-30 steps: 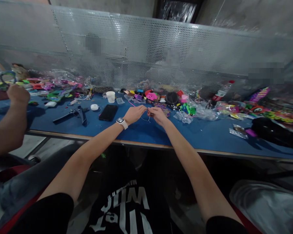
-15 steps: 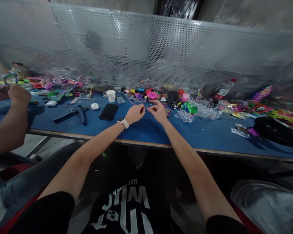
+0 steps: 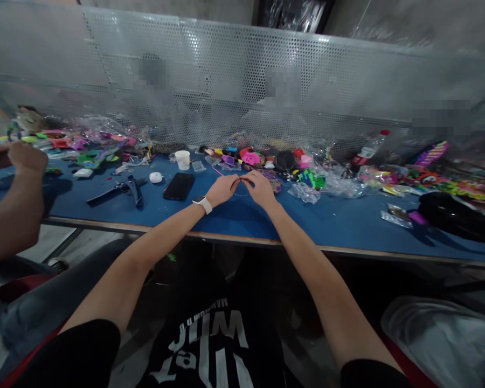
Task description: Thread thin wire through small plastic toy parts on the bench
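A thin wire loop (image 3: 242,193), barely visible, sits pinched between our fingers at the middle of the blue table (image 3: 234,215). Our left hand (image 3: 223,189) and right hand (image 3: 260,187) meet fingertip to fingertip over it, fingers pressed together. We judge the work on it midway: nothing shows threaded or fastened yet. At 11 o'clock a white cup (image 3: 182,159) stands upright, contents hidden; at 2 o'clock clear bags (image 3: 307,193) lie crumpled, their contents unclear.
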`<state>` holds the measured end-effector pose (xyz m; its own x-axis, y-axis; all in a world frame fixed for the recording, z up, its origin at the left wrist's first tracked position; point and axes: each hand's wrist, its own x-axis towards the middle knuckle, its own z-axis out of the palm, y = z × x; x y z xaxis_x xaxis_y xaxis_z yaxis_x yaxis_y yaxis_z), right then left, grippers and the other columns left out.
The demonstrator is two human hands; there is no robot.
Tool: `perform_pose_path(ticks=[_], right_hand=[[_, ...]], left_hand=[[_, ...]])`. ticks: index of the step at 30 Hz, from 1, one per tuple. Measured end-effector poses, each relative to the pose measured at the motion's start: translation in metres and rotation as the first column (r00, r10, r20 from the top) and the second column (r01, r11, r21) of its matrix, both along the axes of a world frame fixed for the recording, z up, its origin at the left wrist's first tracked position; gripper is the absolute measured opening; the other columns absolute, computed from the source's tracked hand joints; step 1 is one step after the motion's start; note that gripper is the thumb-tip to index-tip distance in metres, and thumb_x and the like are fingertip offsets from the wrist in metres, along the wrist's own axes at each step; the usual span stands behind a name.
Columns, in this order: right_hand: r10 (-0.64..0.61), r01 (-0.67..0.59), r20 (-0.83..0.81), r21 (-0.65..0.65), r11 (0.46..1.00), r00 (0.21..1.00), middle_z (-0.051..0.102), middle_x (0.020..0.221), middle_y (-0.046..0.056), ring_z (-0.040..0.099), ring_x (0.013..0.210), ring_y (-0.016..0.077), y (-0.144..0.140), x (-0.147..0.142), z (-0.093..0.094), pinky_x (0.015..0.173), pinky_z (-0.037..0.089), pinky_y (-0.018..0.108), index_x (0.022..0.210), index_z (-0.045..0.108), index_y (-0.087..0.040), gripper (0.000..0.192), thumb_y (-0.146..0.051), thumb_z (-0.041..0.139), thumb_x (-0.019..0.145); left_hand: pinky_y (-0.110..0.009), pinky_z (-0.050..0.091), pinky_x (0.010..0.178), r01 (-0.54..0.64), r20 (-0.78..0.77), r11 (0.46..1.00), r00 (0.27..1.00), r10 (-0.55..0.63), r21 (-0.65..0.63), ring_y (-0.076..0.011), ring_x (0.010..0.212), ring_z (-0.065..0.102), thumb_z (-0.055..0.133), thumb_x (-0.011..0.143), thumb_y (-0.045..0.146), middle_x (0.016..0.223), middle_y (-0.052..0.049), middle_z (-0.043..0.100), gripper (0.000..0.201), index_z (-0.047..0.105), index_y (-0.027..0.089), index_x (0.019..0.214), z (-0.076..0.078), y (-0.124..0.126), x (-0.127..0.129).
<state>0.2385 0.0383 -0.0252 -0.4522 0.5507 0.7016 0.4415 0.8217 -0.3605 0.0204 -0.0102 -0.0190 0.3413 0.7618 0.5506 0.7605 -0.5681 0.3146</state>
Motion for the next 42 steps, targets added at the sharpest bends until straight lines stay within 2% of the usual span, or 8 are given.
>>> perform_pose_path(ticks=[5,10,14,16,23,28,35,42], right_hand=[[0.032,-0.032,0.001,-0.079,0.996,0.999,0.084,0.121,0.016,0.078,0.116,0.0353,-0.002,-0.003,0.002,0.11,0.062,0.051,0.113,0.082,-0.023,0.018,-0.03,0.065,0.112],[0.085,-0.098,-0.065,-0.239,0.966,0.994,0.086,0.121,0.012,0.078,0.107,0.0329,-0.005,-0.002,0.004,0.106,0.063,0.05,0.115,0.078,-0.026,0.014,-0.034,0.069,0.108],[0.089,-0.101,-0.063,-0.215,0.972,0.994,0.084,0.129,0.015,0.077,0.115,0.0336,-0.009,-0.006,0.005,0.111,0.063,0.051,0.118,0.077,-0.025,0.016,-0.033,0.066,0.109],[0.086,-0.09,-0.03,-0.181,0.979,0.996,0.083,0.129,0.017,0.077,0.119,0.035,-0.011,-0.009,0.006,0.114,0.062,0.052,0.115,0.077,-0.025,0.016,-0.032,0.063,0.109],[0.09,-0.126,-0.147,-0.258,0.958,0.985,0.087,0.113,0.012,0.081,0.111,0.0353,-0.021,-0.016,0.011,0.109,0.062,0.052,0.131,0.071,-0.028,0.029,-0.047,0.066,0.11],[0.114,-0.193,-0.231,-0.355,0.915,0.966,0.081,0.093,0.004,0.081,0.094,0.032,-0.031,-0.017,0.015,0.098,0.062,0.048,0.126,0.067,-0.031,0.041,-0.068,0.069,0.106],[0.171,-0.307,-0.319,-0.45,0.838,0.932,0.076,0.083,0.0,0.074,0.076,0.0278,-0.028,-0.02,0.015,0.083,0.06,0.045,0.12,0.065,-0.032,0.045,-0.07,0.075,0.1],[0.239,-0.408,-0.373,-0.486,0.773,0.897,0.072,0.085,-0.002,0.062,0.066,0.0199,-0.016,-0.019,0.009,0.069,0.052,0.037,0.123,0.064,-0.03,0.049,-0.07,0.08,0.1]], left_hand=[[-0.04,0.056,0.096,-0.033,-0.056,0.999,0.998,0.031,-0.021,-0.0314,0.105,0.081,0.05,0.122,0.021,0.11,-0.016,0.084,0.023,0.071,0.02,0.112,0.001,-0.001,0.001],[-0.036,0.057,0.085,0.047,0.161,0.988,0.987,-0.023,-0.15,-0.0249,0.086,0.075,0.055,0.115,0.022,0.088,-0.007,0.076,0.025,0.062,0.024,0.091,0.004,0.002,0.0],[-0.031,0.045,0.059,0.299,0.475,0.861,0.877,-0.078,-0.41,-0.0165,0.057,0.051,0.049,0.12,0.036,0.067,0.003,0.051,0.035,0.049,0.027,0.086,0.001,0.004,-0.002],[-0.03,0.04,0.055,0.351,0.551,0.821,0.833,-0.054,-0.451,-0.015,0.053,0.043,0.045,0.122,0.044,0.066,0.005,0.043,0.038,0.044,0.028,0.087,-0.001,0.006,-0.003],[-0.033,0.046,0.074,0.2,0.335,0.968,0.932,-0.139,-0.153,-0.0192,0.074,0.055,0.05,0.121,0.052,0.073,0.0,0.055,0.047,0.05,0.025,0.082,0.004,0.007,-0.012],[-0.032,0.048,0.078,0.136,0.221,0.987,0.969,-0.113,-0.089,-0.0198,0.077,0.06,0.05,0.119,0.036,0.076,-0.001,0.063,0.039,0.052,0.025,0.082,0.01,-0.001,-0.013],[-0.035,0.056,0.09,0.073,0.029,0.997,0.997,-0.073,0.004,-0.0249,0.092,0.075,0.052,0.119,0.027,0.094,-0.01,0.079,0.031,0.061,0.025,0.089,0.011,-0.004,-0.014],[-0.038,0.055,0.093,0.099,-0.041,0.995,0.994,-0.098,0.023,-0.0274,0.097,0.078,0.048,0.119,0.025,0.097,-0.013,0.08,0.031,0.064,0.024,0.092,0.009,0.001,-0.014]])
